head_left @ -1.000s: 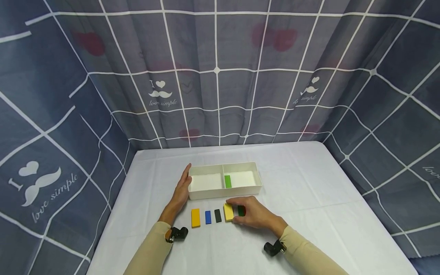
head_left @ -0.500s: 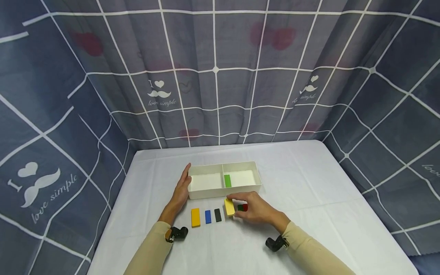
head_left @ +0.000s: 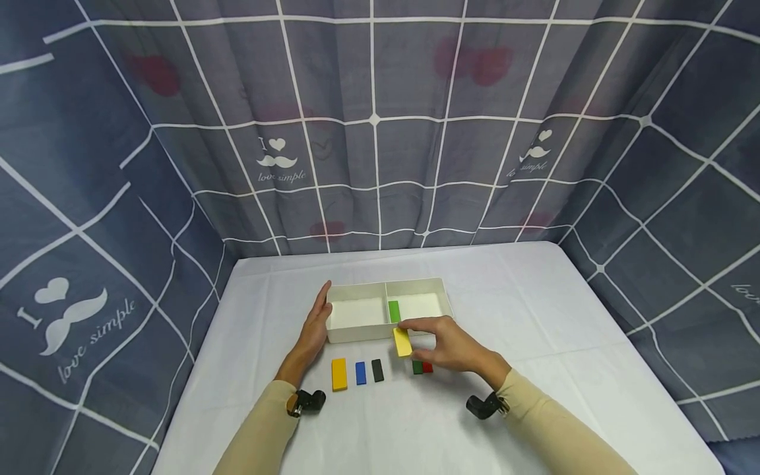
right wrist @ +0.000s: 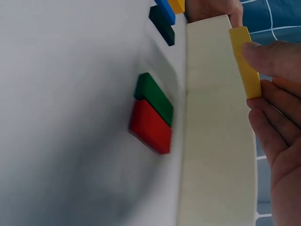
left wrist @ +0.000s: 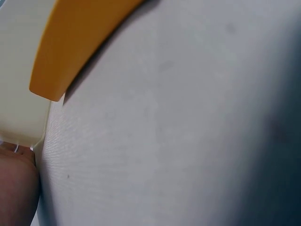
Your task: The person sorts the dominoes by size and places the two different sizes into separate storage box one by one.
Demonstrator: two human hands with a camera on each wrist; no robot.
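The right grip [head_left: 448, 344] grasps the yellow block [head_left: 402, 342], pinching it between thumb and fingers. That block is held up off the surface [head_left: 534, 316], just in front of the near wall of the box [head_left: 356, 334]; in the right wrist view it shows at about the height of the rim. The block is tilted in the grip.

Just beyond the right grip, within the box's right compartment, the lime block [head_left: 394, 311] sits close beside the divider [head_left: 386, 293]. Beneath the grip's thumb, on the surface, the green block [head_left: 417, 367] and the red block [head_left: 428, 367] lie side by side, touching, the red one farther right.

To the left of the right grip, and nearer the person, three more lie in a spaced row: the black block [head_left: 377, 370] nearest, then the blue block [head_left: 361, 373], then the orange block [head_left: 339, 375] farthest.

The left grip [head_left: 313, 326] is released, clasping nothing; its fingers lie fairly straight against the left end of the box. The orange block rests near it, toward the right grip. Beyond both grips and the box, a checked curtain [head_left: 332, 158] hangs behind the surface.
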